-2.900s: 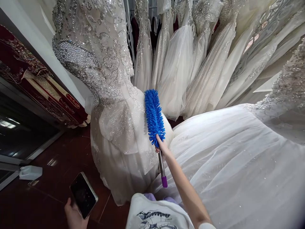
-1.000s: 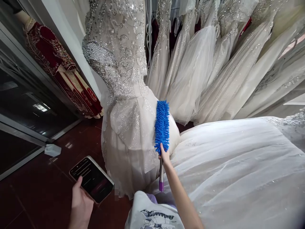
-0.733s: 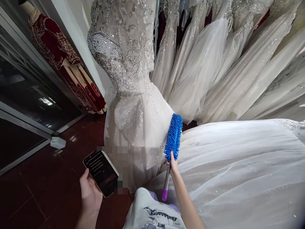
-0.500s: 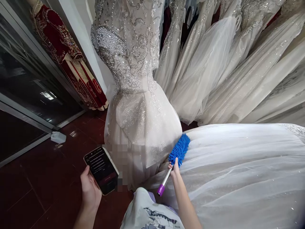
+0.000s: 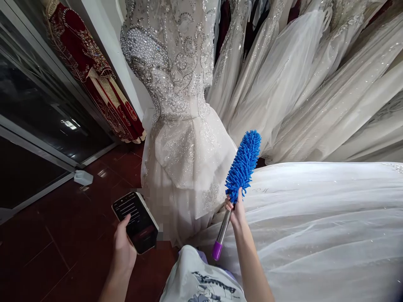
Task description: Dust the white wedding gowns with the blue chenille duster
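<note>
While the right hand (image 5: 236, 208) grips the duster (image 5: 242, 165) by its metal handle, blue head tilted up between the beaded gown (image 5: 185, 138) and the white skirt (image 5: 315, 218), the left hand (image 5: 124, 247) is closed around a phone (image 5: 136, 221) above the red floor (image 5: 47, 251).

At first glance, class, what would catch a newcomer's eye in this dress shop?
The bright blue duster, raised in the right hand at centre, stands out against the white gowns. Behind it, the beaded gown glitters on its mannequin. At lower left, the left hand holds a lit phone over the dark red floor.
</note>
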Demonstrator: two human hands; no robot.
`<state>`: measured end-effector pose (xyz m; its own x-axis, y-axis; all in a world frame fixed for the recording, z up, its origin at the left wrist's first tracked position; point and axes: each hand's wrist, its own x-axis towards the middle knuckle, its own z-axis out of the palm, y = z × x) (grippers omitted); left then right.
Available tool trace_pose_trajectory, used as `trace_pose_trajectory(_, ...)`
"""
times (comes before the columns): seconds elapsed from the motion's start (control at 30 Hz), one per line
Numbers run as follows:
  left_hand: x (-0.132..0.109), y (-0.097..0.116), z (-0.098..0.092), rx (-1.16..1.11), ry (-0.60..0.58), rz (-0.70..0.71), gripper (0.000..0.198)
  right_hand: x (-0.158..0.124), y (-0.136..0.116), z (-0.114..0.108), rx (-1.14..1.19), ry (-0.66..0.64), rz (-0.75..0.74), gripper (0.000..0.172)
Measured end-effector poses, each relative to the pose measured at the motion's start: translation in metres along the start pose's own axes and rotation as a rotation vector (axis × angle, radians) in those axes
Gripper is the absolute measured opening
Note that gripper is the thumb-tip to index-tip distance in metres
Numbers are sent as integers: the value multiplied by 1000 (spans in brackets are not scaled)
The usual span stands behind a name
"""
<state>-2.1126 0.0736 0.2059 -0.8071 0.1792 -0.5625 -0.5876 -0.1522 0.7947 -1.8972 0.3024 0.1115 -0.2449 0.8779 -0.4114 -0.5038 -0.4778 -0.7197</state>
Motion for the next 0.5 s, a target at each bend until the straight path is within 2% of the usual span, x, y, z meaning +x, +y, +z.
trace_pose_trajectory(0.13,5,0,-2,27,45,-2,21,-16,-4,12,25,-43,24,54)
trace_pose_trajectory(0.23,8,2,-5,61,39,23,23,-20,-2,15,14,-43,36,56)
trace_pose_trajectory(0.37,12,5,-8,134,71,16,28,-13,8,15,-12,-64,43,55)
trace_pose_trajectory(0.5,14,9,-8,111,46,17,26,3,30,6,-1,6,163,56)
